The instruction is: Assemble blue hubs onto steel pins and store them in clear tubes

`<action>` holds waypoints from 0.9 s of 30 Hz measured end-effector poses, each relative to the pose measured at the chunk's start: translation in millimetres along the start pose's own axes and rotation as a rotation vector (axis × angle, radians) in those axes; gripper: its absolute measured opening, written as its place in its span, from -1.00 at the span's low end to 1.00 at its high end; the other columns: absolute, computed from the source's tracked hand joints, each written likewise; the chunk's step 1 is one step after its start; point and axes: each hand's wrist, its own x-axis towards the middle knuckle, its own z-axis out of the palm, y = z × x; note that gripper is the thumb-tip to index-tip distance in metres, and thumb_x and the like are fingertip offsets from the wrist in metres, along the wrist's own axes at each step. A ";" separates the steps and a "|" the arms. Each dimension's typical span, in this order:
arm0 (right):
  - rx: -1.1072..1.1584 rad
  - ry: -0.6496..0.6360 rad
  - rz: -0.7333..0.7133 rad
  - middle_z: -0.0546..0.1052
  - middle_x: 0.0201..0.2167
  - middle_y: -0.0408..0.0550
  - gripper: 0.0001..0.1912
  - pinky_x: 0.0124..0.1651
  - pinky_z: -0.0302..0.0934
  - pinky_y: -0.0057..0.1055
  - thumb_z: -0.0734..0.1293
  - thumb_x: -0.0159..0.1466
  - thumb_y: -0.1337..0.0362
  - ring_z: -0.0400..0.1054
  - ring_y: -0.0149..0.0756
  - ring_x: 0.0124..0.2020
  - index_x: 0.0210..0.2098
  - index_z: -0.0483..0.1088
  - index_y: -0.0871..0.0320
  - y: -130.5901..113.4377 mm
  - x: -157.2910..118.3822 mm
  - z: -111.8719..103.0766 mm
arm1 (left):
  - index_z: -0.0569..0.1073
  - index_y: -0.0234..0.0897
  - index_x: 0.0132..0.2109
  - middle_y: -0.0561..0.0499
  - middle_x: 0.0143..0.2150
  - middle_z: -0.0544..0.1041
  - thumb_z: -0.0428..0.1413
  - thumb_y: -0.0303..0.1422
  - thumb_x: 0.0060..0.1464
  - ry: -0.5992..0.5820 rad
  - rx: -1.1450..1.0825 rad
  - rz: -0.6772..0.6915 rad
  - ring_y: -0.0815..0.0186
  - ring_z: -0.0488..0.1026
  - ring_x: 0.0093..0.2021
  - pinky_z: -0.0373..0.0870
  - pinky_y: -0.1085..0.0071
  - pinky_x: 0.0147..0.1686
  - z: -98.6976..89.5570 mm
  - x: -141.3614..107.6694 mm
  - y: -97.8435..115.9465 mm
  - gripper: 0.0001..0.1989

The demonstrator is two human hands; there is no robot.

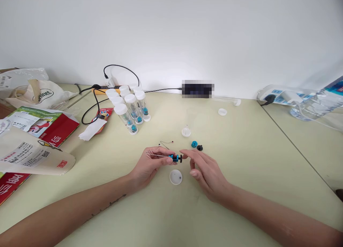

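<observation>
Pinched between the thumb and fingers of my left hand (150,165) is a small blue-and-black cylindrical part (175,158) with a thin bent metal wire pointing left. A black disc forms its right end. My right hand (213,175) holds nothing; its fingers are bent and apart, with the index fingertip close to that disc. Whether it touches, I cannot tell. Just below lies a round white cap (176,177) with a tiny dark piece in it. A blue knob (194,144) and a black piece (199,147) lie beyond my right hand. Another thin wire (166,145) lies behind my left fingers.
Several clear tubes (131,106) with white caps and blue parts stand back left. A white cap with a post (186,132) and a flat white cap (222,112) lie further back. Packages (34,150) crowd the left; a power strip (281,96) and bottle (318,100) are right.
</observation>
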 end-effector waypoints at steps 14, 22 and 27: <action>-0.016 -0.047 -0.008 0.39 -0.42 -0.07 -0.55 -0.31 0.12 -0.35 -0.13 0.40 0.07 0.20 -0.33 -0.44 -0.28 0.25 0.13 -0.4 2.8 1.6 | 0.57 -0.32 -0.34 -0.02 -0.34 0.59 0.29 -0.51 -0.17 -0.033 0.084 -0.025 0.32 0.51 -0.28 0.42 0.42 -0.21 -1.3 -1.4 -1.4 -0.85; 0.012 0.024 0.005 0.37 -0.21 -0.02 -0.68 -0.21 0.19 -0.33 0.19 0.32 0.21 0.22 -0.40 -0.42 0.03 0.09 0.13 -3.0 0.7 1.9 | 0.57 -0.30 -0.34 -0.01 -0.33 0.59 0.28 -0.51 -0.15 -0.027 0.065 -0.005 0.29 0.51 -0.27 0.41 0.36 -0.17 -2.2 0.0 -2.2 -0.86; -0.026 -0.061 0.000 0.38 -0.35 -0.07 -0.77 -0.26 0.15 -0.34 0.02 0.39 0.20 0.22 -0.35 -0.41 -0.21 0.23 0.13 -2.9 3.1 0.6 | 0.58 -0.30 -0.35 0.00 -0.35 0.59 0.29 -0.52 -0.16 -0.038 0.096 -0.009 0.35 0.50 -0.29 0.40 0.45 -0.21 -2.7 0.3 -2.7 -0.87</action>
